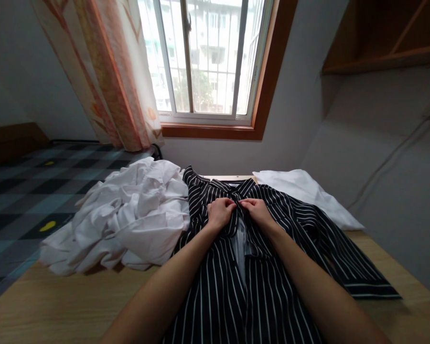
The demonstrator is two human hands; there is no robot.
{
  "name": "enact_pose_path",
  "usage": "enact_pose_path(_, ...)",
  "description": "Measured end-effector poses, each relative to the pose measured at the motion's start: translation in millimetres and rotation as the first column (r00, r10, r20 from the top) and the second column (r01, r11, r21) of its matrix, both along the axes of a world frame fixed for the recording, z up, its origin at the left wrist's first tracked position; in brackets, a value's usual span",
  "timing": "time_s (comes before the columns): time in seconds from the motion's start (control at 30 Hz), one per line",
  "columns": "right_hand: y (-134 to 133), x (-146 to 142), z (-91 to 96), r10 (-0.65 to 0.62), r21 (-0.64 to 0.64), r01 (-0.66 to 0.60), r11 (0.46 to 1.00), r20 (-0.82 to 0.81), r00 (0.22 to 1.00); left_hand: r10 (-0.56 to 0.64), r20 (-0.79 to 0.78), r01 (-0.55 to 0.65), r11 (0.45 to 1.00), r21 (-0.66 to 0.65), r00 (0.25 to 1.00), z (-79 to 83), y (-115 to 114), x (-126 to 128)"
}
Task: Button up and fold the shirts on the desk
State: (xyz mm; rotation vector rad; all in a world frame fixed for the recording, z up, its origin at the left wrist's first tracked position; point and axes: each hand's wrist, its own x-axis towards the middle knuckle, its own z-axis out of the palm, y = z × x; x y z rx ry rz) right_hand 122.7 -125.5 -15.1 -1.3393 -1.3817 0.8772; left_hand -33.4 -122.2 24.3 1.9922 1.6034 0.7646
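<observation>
A black shirt with white stripes (215, 282) lies front up in front of me, its collar at the far end and one sleeve spread to the right. Its front edges part below my hands and show a pale inner side. Near the collar, my left hand (220, 211) pinches the left front edge. My right hand (257, 210) pinches the opposite edge, a small gap away. Any button between the fingertips is too small to make out.
A heap of white clothes (129, 215) sits left of the shirt on the wooden table (93, 296). Folded white cloth (304, 191) lies at the back right, by the wall. A checked bed (17, 200) adjoins on the left; a window (211, 62) is ahead.
</observation>
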Motion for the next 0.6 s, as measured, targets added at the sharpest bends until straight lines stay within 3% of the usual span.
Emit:
enact_pose_path(0.13, -5, -3, 3.5, -0.01, 0.074, 0.001, 0.997, 0.112, 0.994, -0.056, 0.096, 0.057, 0.998, -0.002, 0.994, -2.9, 3, -1)
enact_pose_path(0.3, -17, -15, 11.6, -0.168, 0.158, 0.124, 0.98, 0.306, 0.937, -0.087, 0.184, 0.083, 0.996, 0.033, 0.979, -3.8, 4, 0)
enact_pose_path(0.43, -21, -23, 16.0, -0.241, 0.212, 0.168, 0.963, 0.394, 0.887, -0.043, 0.234, 0.038, 0.999, 0.026, 0.971, -0.1, 2, 1)
enact_pose_path(0.6, -22, -25, 16.9, -0.24, 0.25, 0.145, 0.957, 0.405, 0.883, 0.017, 0.295, -0.024, 0.999, 0.023, 0.955, -0.2, 1, 2)
